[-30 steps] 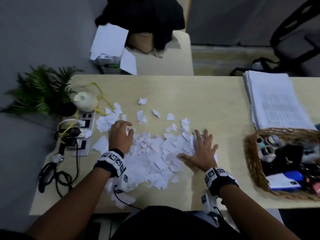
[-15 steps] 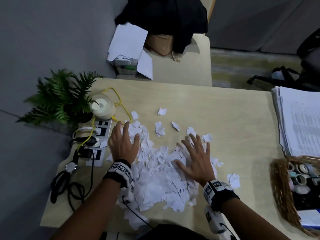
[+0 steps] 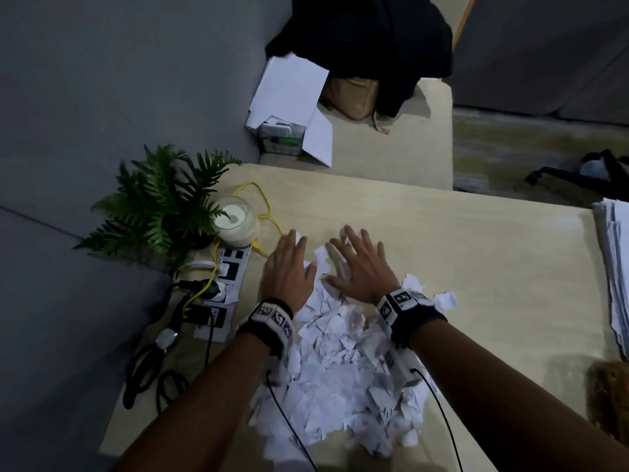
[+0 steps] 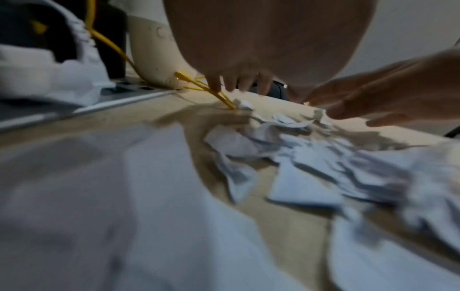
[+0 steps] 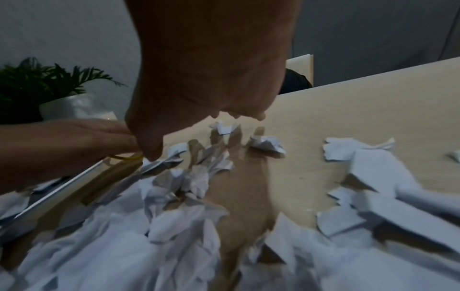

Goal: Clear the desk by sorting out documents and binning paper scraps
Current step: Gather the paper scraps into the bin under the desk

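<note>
A heap of torn white paper scraps [image 3: 343, 379] lies on the beige desk [image 3: 476, 260] close to its near edge. Both hands lie flat, palms down, at the far end of the heap. My left hand [image 3: 287, 264] has straight fingers resting on scraps beside the yellow cable [image 3: 263, 202]. My right hand [image 3: 360, 264] is spread over more scraps, fingers straight. In the wrist views the left hand's fingers [image 4: 239, 82] and the right hand's fingers [image 5: 239, 112] reach out over loose scraps [image 4: 286, 137] and crumpled pieces [image 5: 266, 143]. A stack of documents [image 3: 616, 267] sits at the right edge.
A white power strip [image 3: 224, 277] with plugs, black cords [image 3: 153, 366] and a watch lies left of the heap. A candle jar [image 3: 236, 221] and a fern [image 3: 160, 206] stand behind it. A wicker basket [image 3: 609, 393] is at the right. A chair with papers [image 3: 289, 97] stands beyond.
Both hands have moved forward to the far scraps and closer together, raking paper toward the heap. The stray pieces at the back are now under or beside the hands. The camera has tilted left.
</note>
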The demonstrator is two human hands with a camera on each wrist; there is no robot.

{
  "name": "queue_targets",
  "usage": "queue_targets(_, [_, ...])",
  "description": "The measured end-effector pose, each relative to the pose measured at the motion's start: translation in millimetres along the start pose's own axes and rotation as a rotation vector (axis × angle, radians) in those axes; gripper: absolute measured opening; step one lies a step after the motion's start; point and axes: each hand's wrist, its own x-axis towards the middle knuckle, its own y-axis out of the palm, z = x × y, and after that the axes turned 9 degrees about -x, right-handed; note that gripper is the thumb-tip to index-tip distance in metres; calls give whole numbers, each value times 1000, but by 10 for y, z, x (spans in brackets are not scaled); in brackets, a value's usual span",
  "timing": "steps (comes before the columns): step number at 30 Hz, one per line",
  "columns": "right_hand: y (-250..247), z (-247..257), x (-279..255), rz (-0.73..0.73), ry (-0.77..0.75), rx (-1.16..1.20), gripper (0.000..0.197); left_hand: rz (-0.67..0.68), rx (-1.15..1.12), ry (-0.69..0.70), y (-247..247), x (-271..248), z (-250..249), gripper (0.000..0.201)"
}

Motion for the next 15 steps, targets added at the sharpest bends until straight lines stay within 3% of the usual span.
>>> queue_targets(3, [-37,45,-1,87,-19,-10,82,176,84,114,45,28,20,57])
queue_targets(5, [-22,50,-108,49,-73,26,78,181,33,226,80,-146,-7,51])
queue_targets(7, [65,57,-289,-19,-149,88,66,124,-91,287,103,-355,-22,47])
queue_targets(11, [157,65,-674,-182,-208,128,44,-3,-202,248,-22,-638,78,42])
queue_targets(15, [132,30,-751,-217,-163,106,57,-162,-63,136,-154,-828,350,44])
